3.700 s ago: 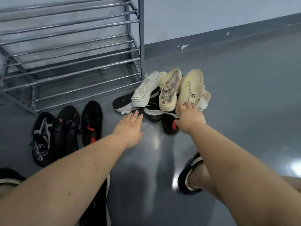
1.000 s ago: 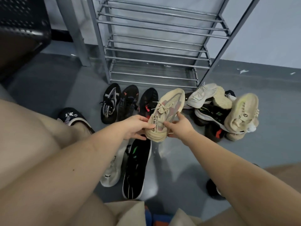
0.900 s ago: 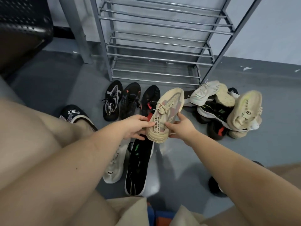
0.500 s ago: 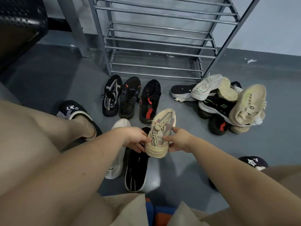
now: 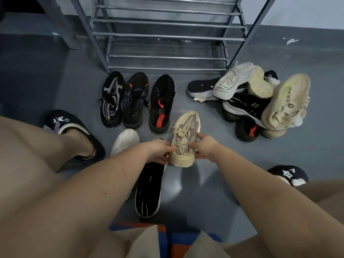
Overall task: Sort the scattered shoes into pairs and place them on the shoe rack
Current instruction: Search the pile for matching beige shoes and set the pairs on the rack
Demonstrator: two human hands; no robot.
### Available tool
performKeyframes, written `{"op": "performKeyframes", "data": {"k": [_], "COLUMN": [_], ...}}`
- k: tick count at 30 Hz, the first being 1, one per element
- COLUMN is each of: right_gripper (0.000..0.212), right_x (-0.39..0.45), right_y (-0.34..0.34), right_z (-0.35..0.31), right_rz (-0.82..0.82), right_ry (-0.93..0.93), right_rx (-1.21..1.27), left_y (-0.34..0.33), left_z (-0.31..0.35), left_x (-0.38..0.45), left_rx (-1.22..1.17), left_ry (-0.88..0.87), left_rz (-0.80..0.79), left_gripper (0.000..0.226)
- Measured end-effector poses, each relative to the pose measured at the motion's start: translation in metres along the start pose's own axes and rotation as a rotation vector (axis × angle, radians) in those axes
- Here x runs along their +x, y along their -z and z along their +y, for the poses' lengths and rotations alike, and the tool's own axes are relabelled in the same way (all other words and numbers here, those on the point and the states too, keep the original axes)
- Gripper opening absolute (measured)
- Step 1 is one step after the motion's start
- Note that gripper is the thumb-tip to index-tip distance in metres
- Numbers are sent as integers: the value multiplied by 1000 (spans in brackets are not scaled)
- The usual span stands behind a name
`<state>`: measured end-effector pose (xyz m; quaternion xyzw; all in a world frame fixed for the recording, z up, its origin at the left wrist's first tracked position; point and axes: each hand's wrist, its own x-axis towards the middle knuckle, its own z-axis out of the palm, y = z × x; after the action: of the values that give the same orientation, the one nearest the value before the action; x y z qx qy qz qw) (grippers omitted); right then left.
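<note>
A beige knit sneaker with black side lettering (image 5: pixel 186 138) is gripped at its heel end from both sides, toe pointing at the grey metal-bar shoe rack (image 5: pixel 167 36) — all its visible shelves bare. Three black mesh sneakers (image 5: pixel 136 100) stand side by side before the rack, a white shoe (image 5: pixel 126 139) and a black shoe with a white sole (image 5: pixel 149 190) lie nearer, and to the right sits a heap of white, black and cream shoes (image 5: pixel 256 101) — some overturned.

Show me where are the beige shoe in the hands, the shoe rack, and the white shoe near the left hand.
beige shoe (image 5: pixel 186 135): head view, laced upper.
shoe rack (image 5: pixel 167 34): head view, lower rail.
white shoe (image 5: pixel 126 139): head view, toe.
</note>
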<state>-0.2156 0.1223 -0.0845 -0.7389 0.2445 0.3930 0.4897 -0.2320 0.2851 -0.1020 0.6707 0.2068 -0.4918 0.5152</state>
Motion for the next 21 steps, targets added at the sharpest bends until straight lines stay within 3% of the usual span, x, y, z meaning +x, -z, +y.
{"op": "performKeyframes", "data": {"k": [9, 12, 17, 21], "right_gripper": [43, 53, 80, 85], "right_x": [41, 53, 58, 61], "right_y": [9, 12, 17, 24], "right_z": [-21, -27, -31, -23], "right_rz": [66, 58, -16, 36], "right_ry": [89, 153, 177, 185], "right_rx": [-12, -86, -627, -821], "left_y": [9, 14, 36, 42], "left_z": [18, 23, 15, 17], "left_x": [38, 44, 53, 47], "left_rx": [-108, -100, 232, 672], "left_ry": [-23, -70, -118, -161], "left_rz": [93, 148, 302, 409], "left_gripper": [31, 37, 61, 69]}}
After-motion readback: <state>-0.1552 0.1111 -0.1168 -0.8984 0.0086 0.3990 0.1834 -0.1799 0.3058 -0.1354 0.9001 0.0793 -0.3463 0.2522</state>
